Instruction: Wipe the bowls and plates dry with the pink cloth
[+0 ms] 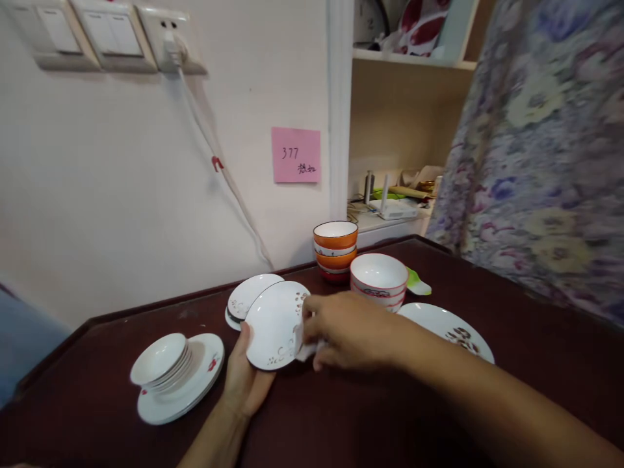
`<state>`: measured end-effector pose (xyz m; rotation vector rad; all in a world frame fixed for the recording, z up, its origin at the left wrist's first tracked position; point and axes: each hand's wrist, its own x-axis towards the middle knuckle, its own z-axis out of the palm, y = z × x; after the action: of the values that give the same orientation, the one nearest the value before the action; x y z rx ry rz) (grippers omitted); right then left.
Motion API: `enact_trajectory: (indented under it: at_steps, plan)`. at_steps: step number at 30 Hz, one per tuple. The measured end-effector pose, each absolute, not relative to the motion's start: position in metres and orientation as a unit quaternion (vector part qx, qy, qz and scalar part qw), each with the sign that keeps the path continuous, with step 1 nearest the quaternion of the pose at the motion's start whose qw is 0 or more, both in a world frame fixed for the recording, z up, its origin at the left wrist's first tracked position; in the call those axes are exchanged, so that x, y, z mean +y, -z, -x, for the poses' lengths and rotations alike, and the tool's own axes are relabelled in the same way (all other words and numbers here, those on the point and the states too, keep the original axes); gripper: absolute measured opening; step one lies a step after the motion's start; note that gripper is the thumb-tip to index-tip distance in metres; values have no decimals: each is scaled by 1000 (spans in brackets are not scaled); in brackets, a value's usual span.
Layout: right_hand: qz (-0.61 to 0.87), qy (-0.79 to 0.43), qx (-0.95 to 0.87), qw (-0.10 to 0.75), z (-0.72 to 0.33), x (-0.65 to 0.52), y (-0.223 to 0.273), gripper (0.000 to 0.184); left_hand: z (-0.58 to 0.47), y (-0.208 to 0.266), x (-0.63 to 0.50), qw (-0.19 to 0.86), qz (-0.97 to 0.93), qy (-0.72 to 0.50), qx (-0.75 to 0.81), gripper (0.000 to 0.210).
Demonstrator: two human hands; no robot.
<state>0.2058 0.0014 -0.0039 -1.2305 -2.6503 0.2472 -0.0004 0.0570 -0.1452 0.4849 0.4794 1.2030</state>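
A white plate (pixel 273 322) with a dark rim and brown floral print is tilted up off the table, gripped at its lower left edge by my left hand (pixel 246 377). My right hand (pixel 346 328) is closed on a crumpled white tissue (pixel 306 351), pressed against the plate's right side. Behind the held plate, a small stack of similar plates (pixel 253 289) lies near the wall. Just beyond my right wrist are stacked white bowls with red rims (pixel 379 276), and a larger patterned plate (pixel 429 316) is partly hidden by my forearm.
Small white bowls (pixel 160 361) are nested on stacked white plates (pixel 205 370) at left. Orange and white bowls (pixel 336 244) stand stacked by the wall, near a green and white spoon (pixel 418 284). A floral curtain (pixel 546 169) hangs at right, and a power cord (pixel 234 185) runs down the wall.
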Motion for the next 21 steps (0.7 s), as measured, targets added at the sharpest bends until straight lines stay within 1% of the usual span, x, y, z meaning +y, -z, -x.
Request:
enact_trajectory:
  at_steps: [1, 2, 5, 7, 8, 10, 12, 14, 17, 19, 21]
  plan:
    - [400, -96, -904, 118, -212, -12, 8, 15, 0, 144, 57, 766, -224, -556, 234, 54]
    - [383, -121, -907, 130, -218, -26, 13, 14, 0, 143, 57, 761, -222, -557, 248, 56]
    - [379, -182, -888, 185, -238, -63, 28, 21, -1, 141, 58, 747, -219, -558, 288, 60]
    - [420, -168, -860, 237, -249, -80, 38, 12, -2, 141, 57, 747, -227, -542, 310, 63]
    - [446, -137, -845, 263, -254, -86, 42, 11, -2, 141, 56, 747, -234, -532, 323, 65]
    - [485, -32, -823, 295, -261, -92, 53, 23, -5, 139, 52, 743, -253, -501, 364, 69]
    - [485, 81, -817, 300, -266, -95, 65, 35, -9, 137, 46, 749, -269, -451, 403, 71]
    - [463, 152, -821, 298, -269, -96, 76, 39, -12, 134, 40, 762, -280, -397, 428, 76]
    - [415, 211, -832, 300, -271, -97, 85, 28, -13, 131, 34, 784, -275, -326, 450, 84]
    - [369, 252, -841, 305, -270, -99, 86, 20, -12, 129, 30, 803, -264, -282, 454, 84]
    - [327, 279, -844, 321, -269, -102, 83, 17, -12, 126, 25, 825, -251, -242, 444, 82]
